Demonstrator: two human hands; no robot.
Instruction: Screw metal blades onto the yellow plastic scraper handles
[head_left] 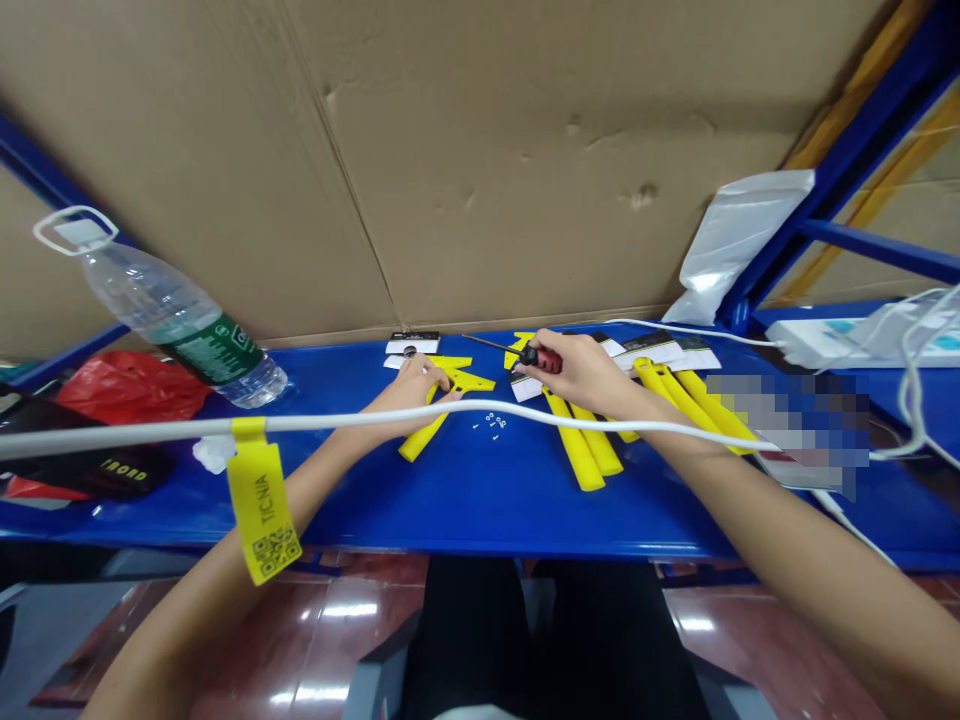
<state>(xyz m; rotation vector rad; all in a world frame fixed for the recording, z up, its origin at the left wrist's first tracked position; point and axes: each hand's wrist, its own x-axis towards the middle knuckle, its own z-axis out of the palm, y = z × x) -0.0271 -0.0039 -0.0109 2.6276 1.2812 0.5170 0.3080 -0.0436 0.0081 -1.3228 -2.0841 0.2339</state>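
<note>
The left hand (412, 388) reaches in over the front edge of the tabletop (465, 510) from the left, fingers bent down, its grip narrow around one yellow tool (424, 436) near the middle of the tabletop, handle slanting toward the front edge. The right hand (579, 368) comes over the front edge from the right, forearm slanting inward, its grip wrapped around one screwdriver (531, 356) whose shaft points left, near the back edge. Between the hands lie several small screws (495, 424), too tiny to count surely. Below the right hand two yellow handles (577, 450) show plainly, a third partly hidden by the forearm; three farther handles (679, 400) fan out toward the right end. One bottle (206, 335) tilts near the back left corner, beside one red bag (135, 383)
</note>
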